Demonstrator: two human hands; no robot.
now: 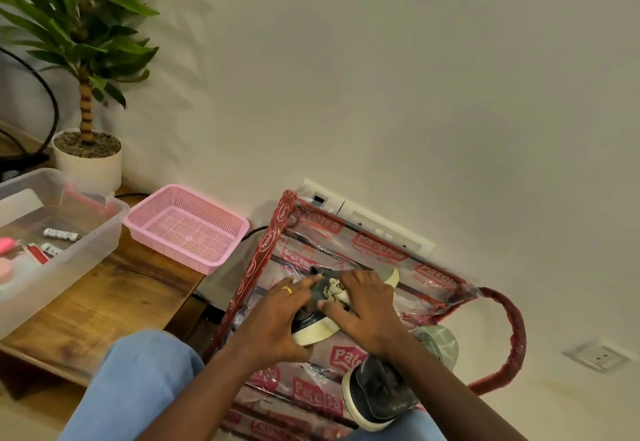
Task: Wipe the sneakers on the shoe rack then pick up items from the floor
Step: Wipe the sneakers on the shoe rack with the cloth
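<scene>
Sneaker, dark grey with a cream sole, lies on its side on the top of the shoe rack, caught between both hands. The left hand grips it from the heel side, fingers curled over the grey upper and a gold ring on one finger. Just beside it, the right hand has its fingers bent round a crumpled whitish wad, cloth or paper I cannot tell, and presses it against the upper; the cream toe shows just beyond this hand's knuckles.

The rack's bars are wrapped in clear plastic with red lettering. Under the right forearm, nearer the person than the hand, a second sneaker of the same colours lies on the rack. Just outside the right wrist sits a roll of tape.

Well to the left of the left hand stands a wooden counter. On it are a pink basket, a clear plastic box with small items inside, and a potted plant further back by the wall.
</scene>
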